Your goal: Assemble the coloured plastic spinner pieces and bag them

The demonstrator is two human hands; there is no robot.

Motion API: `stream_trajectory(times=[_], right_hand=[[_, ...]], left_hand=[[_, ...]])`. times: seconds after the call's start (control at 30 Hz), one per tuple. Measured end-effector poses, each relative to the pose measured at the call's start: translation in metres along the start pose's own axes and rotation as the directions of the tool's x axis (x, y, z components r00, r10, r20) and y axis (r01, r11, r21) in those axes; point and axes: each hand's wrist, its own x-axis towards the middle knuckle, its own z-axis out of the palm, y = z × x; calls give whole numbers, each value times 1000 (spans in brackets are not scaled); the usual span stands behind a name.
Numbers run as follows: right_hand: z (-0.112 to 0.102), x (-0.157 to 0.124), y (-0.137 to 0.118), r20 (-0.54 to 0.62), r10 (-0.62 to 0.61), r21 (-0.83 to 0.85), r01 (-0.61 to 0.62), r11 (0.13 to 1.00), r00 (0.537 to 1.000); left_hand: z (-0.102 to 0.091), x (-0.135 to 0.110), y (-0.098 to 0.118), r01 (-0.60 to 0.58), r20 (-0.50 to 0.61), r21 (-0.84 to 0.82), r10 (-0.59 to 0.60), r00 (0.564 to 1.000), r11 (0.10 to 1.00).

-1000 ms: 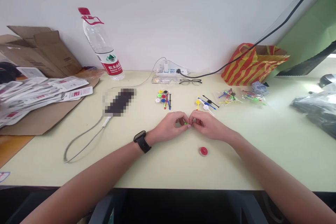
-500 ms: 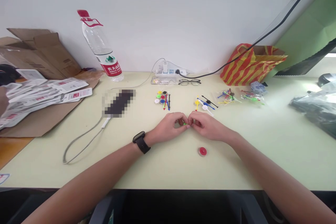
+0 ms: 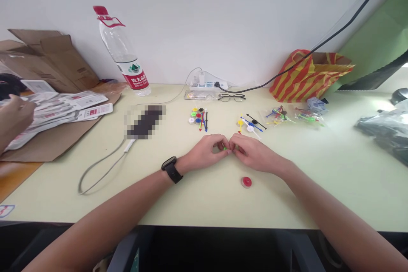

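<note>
Head view: my left hand [image 3: 204,154] and right hand [image 3: 255,156] meet over the counter [image 3: 191,204], both pinching a small green piece [image 3: 225,148]; I judge assembly is mid-step, needing steady fingertip alignment next.

The water bottle [image 3: 123,57] at the back of the bench [image 3: 204,204] has a red label [image 3: 136,80] with the white characters 农夫山泉. The small Latin capitals beneath them are too fine to read. Print on the white packets [image 3: 63,108] at the left is blurred.
</note>
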Motion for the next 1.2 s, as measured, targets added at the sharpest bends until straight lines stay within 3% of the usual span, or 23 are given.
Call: stream_trajectory(times=[0.73,1.2], right_hand=[[-5,-3,-6,64,0,-89,6,996,998],[-5,-2,-4,39,-9,-93,13,996,999]], left_hand=[[0,1,1,-24,-1,44,24,1000,999],[1,1,2,-11,10,59,11,1000,998]])
